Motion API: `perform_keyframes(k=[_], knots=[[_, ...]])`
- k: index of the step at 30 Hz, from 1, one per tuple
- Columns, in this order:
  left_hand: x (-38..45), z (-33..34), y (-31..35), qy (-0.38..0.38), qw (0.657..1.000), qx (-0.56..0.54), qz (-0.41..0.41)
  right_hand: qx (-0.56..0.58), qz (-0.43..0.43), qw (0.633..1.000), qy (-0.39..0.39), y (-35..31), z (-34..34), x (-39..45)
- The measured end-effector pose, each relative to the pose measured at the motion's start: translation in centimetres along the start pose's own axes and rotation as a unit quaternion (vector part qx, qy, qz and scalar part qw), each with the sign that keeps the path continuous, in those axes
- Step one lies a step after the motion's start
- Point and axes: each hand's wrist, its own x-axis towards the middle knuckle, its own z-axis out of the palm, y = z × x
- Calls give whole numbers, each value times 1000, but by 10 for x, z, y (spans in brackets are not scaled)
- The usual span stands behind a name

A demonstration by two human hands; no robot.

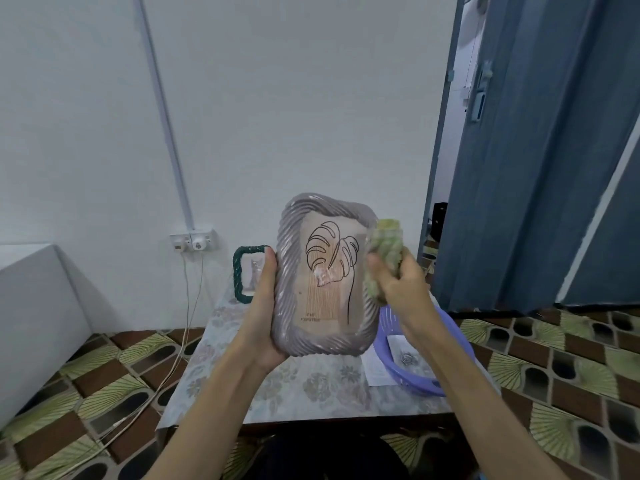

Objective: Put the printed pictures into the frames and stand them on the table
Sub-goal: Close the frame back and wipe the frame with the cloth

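Already two frames hold pictures: the large grey frame [323, 275] with its leaf print is held upright above the table [294, 386], the left hand [265, 306] curled round its left edge, while beyond that hand one small green frame [248, 273] stands finished. Below the right hand [398, 282] sits one purple basket [446, 344] holding at least one loose print [401, 358], so framing seemingly remains. That hand clutches one green cloth [386, 256] beside the glass.
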Motion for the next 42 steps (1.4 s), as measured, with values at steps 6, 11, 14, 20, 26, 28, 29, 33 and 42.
perform_keyframes(k=[6, 11, 14, 20, 26, 28, 29, 33, 42], knots=[[-3, -4, -5, 10, 999, -19, -32, -124, -81, 981, 129, 2, 4, -5], [-5, -8, 1, 24, 998, -45, -31, 157, 82, 978, 109, -9, -7, 7], [-4, -11, 8, 32, 999, -21, -18, 216, 72, 974, -5, -16, -21, 12], [-2, 2, 10, 18, 998, 54, 6, -97, -29, 994, -37, -6, -2, 10], [1, -1, 4, 35, 998, 43, -4, 46, 61, 993, 88, 1, 0, 21], [3, -1, 4, 34, 998, 46, -3, 47, 49, 997, 37, 4, -1, 20], [5, -2, 4, 33, 998, 50, -3, 26, 30, 999, 14, 6, -2, 18], [8, -4, 5, 26, 998, 62, -12, 61, 32, 997, 23, 11, -3, 14], [18, -17, 5, 62, 997, 43, -34, -14, 5, 993, -120, -4, -28, 32]])
